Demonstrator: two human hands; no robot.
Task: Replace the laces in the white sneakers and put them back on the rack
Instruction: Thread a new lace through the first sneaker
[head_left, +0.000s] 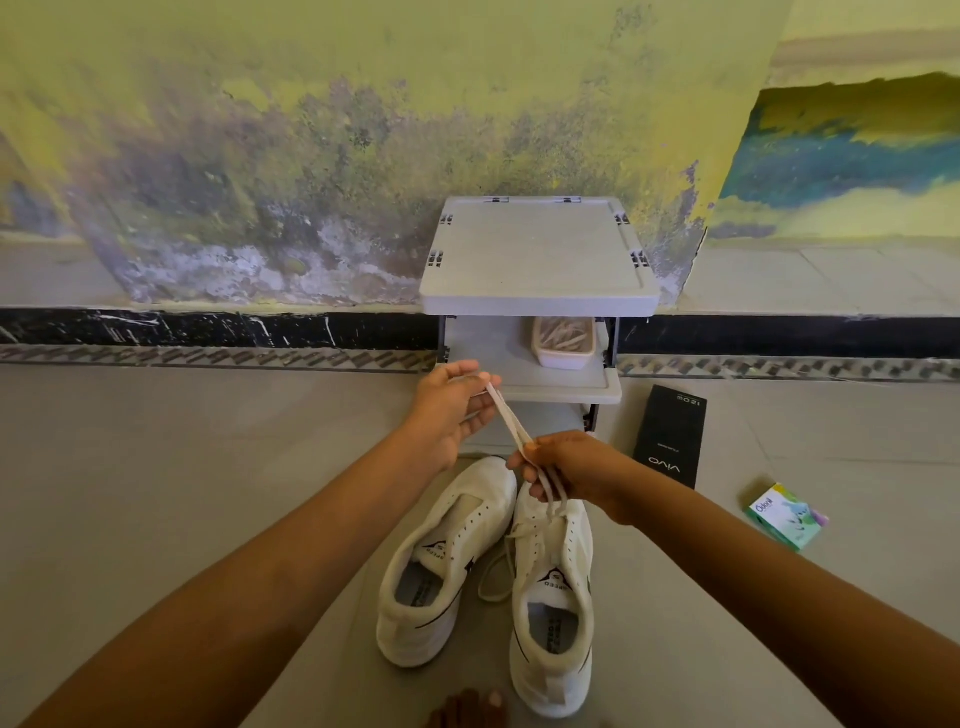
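From the forearms (270, 561), left grip (452, 410) and right grip (566, 467) pinch the lace (511, 423) taut at 12 o'clock of the right white sneaker (553, 597); ends probably need levelling.

Toe of part-laced sneaker (553, 613): hidden behind right hand (566, 467). Lace (511, 423): tips covered by fingers of left hand (447, 410); where the strands enter the eyelets cannot be made out under the right hand.

Rack (540, 260): top shelf hides the rear of the middle shelf and the back of the plastic tub (563, 343) at that shelf's right side. Tub contents are pale strips, identity cannot be told. Lowest tier is mostly behind both hands.

Black Vivo box (672, 431): near corner covered by the right wrist; small print unreadable. Green Odonil box (787, 517): fine print illegible.

Toes (467, 709): cut off by the bottom edge. Both forearms run out at the lower corners.
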